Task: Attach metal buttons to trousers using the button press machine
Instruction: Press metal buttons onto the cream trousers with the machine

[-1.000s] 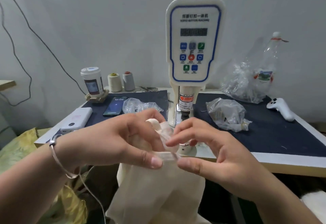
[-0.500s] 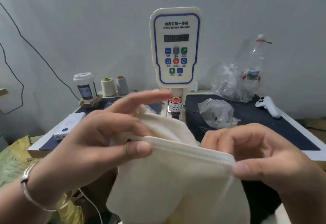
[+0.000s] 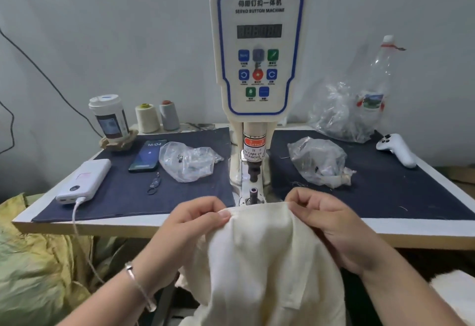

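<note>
Tabletop (image 3: 424, 225): one press (image 3: 258, 69), one trousers (image 3: 267, 261), two gripping hands (image 3: 195, 219) (image 3: 323, 215)

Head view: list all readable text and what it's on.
"SERVO BUTTON MACHINE": button press machine panel, under a line of Chinese characters.
"CARE OF ... FINGER": warning label on its column, partly cut off.
"16:04": phone screen.
Display digits, key captions, cup and bottle labels: too blurred.
</note>
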Demonstrator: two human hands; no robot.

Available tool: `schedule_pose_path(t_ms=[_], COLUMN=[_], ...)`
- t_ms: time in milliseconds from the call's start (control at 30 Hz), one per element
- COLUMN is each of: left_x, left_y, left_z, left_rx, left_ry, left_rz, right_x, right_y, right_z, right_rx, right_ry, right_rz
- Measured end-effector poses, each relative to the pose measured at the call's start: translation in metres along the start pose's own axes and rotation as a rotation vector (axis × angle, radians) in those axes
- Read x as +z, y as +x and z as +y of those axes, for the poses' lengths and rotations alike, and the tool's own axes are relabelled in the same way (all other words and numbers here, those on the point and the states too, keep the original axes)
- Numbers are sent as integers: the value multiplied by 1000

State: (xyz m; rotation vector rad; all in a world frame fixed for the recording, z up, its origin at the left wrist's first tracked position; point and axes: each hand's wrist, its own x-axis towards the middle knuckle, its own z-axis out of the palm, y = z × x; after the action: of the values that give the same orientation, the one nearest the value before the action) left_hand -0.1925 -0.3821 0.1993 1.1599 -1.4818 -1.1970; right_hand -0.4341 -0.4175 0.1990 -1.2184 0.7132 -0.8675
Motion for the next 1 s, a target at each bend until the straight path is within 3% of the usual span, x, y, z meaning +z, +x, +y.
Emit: schedule_pose_path(t_ms=[100, 233, 500, 1000], left_x=[1, -3, -9, -8], left_y=[27, 63, 92, 95], left_z=[-26, -38, -63, -74], left_rx=[-101, -78, -26, -49], left_ry=[81, 143, 137, -30], left_rz=[86, 138, 84, 69], right_x=[-8, -16, -30, -29], right_y=[23, 52, 72, 78], right_z=[20, 25, 32, 55], right_rx=[39, -7, 62, -141], right_ry=[-62, -233, -178, -181], right_rz=[189, 327, 209, 305])
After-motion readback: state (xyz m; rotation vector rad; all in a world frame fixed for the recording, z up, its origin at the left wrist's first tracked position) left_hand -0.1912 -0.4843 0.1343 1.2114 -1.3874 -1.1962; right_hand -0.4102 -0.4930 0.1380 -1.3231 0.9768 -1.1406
